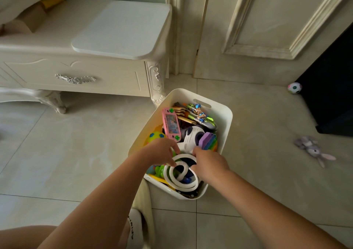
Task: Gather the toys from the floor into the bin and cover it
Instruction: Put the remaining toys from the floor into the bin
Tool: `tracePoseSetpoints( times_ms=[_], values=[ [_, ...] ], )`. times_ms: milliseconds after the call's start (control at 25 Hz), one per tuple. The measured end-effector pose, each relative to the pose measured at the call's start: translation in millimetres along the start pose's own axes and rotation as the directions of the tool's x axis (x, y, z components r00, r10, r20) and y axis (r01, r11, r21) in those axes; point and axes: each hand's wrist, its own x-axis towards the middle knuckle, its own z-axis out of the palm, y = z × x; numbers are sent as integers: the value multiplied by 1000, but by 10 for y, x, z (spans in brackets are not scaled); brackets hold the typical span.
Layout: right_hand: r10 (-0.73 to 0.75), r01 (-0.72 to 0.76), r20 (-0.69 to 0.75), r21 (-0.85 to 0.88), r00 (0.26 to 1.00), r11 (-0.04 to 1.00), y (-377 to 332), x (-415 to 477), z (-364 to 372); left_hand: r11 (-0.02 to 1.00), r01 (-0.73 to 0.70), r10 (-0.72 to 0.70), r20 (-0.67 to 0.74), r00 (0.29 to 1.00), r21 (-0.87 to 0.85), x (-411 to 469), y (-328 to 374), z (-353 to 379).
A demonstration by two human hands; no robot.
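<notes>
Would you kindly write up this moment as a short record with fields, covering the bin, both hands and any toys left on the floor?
bin: cream plastic bin, uncovered, on the tiled floor, piled with toys
in the pile: pink handheld water game, white ribbed coiled tube
left hand: grips the tube's left side
right hand: grips the tube's right side
not yet gathered: white ball with coloured spots, grey plush rabbit, both right of the bin
possible lid: white flat rounded panel on the cream cabinet; uncertain
</notes>
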Motion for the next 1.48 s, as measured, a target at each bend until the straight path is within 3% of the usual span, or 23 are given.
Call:
tracePoseSetpoints(
  times_ms=[120,240,400,520,680,760,920,1160,1480],
  values=[
    [-52,48,-93,-48,994,998,-6,-60,47,998,21,-23,-34,999,-61,76,33,47],
    [-113,107,-44,-115,993,988,15,-119,149,997,60,-66,-112,991,-50,163,86,44],
    [-107,116,-171,40,979,992,103,-98,36,996,-56,35,-272,962,-69,283,526,2],
    [83,36,-335,333,939,942,405,-57,-238,955,-182,90,-355,930,-235,393,1037,19],
    [387,-73,-363,642,848,763,1235,-23,-339,754,-249,93,-276,957,-608,668,1643,253],
    [514,-120,-347,728,784,675,1711,-40,-260,717,-239,137,-204,969,-655,878,1896,444],
    [698,-254,-267,797,665,547,2624,-46,45,752,-201,196,-78,977,-628,1379,2299,926],
    [824,-528,-83,731,560,432,3758,324,519,775,-45,89,38,995,-630,2138,2596,1494],
    [793,-692,-51,456,608,560,4846,1053,726,829,70,6,134,991,-554,3041,2845,1880]
  ],
)
